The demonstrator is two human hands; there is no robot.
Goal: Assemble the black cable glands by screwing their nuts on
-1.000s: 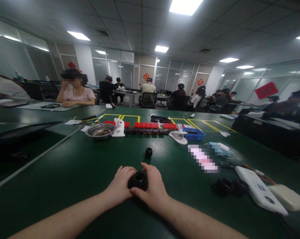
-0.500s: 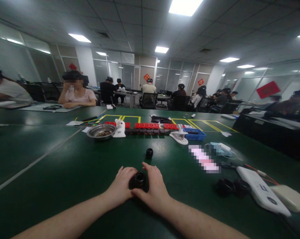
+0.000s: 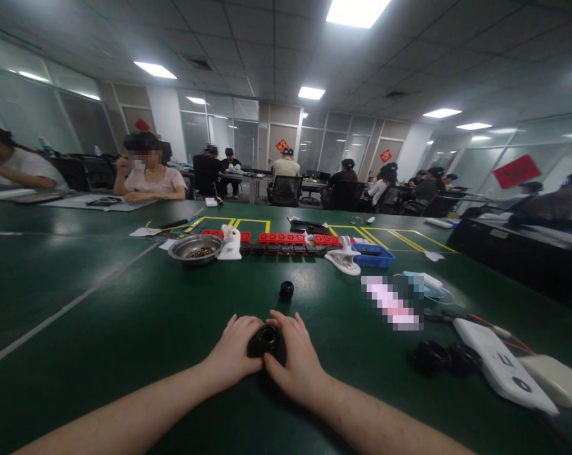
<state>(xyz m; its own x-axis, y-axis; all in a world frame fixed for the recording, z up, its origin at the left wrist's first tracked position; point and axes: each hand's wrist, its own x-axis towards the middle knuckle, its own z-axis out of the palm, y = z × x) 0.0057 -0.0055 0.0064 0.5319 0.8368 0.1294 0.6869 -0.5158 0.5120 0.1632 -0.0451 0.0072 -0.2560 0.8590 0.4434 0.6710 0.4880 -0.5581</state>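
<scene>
Both hands meet low in the middle of the dark green bench point(image 3: 100, 316), clamped together on a small black round part point(image 3: 267, 339) with an open ring on top; the left hand point(image 3: 232, 354) cups its left side and the right hand point(image 3: 295, 363) wraps its right side, thumbs touching its rim. The part sits just above the bench surface between the fingers. Just beyond the hands lies a second small black cap point(image 3: 286, 290), apart from them. Farther back stand a metal bowl point(image 3: 195, 248), a row of red blocks point(image 3: 286, 238) and a blue tray point(image 3: 373, 256). To the right lie two black rings point(image 3: 444, 357) beside a white device point(image 3: 501, 373).
</scene>
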